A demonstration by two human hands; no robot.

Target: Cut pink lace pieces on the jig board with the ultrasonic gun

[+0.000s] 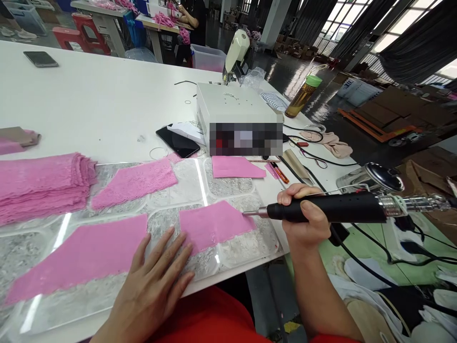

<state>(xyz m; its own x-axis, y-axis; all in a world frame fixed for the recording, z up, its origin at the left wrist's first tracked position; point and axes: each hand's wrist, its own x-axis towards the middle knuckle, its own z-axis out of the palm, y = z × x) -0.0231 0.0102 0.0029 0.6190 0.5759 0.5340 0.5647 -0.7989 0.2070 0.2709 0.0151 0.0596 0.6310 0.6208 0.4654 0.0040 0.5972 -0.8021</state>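
My left hand (155, 278) lies flat with fingers slightly apart on the patterned mat (232, 250), its fingertips at the left edge of a small pink fabric piece (216, 226). In my right hand (309, 216) is a thick black handheld tool (335, 208) with a slim metal tip. That tip points left and meets the right side of the small piece, or hovers just over it; I cannot tell which. Left of my left hand lies a larger pink fabric piece (89, 255). A fuzzy pink piece (139, 183) and another flat pink piece (235, 167) are farther back.
A thick stack of pink fabric (43, 188) occupies the left side. Behind the mat stand a grey box (239, 105) and a black phone (178, 140). An orange cutter (279, 172) lies near cables at right. A bottle (303, 96) stands farther back. Someone (193, 24) works at another table.
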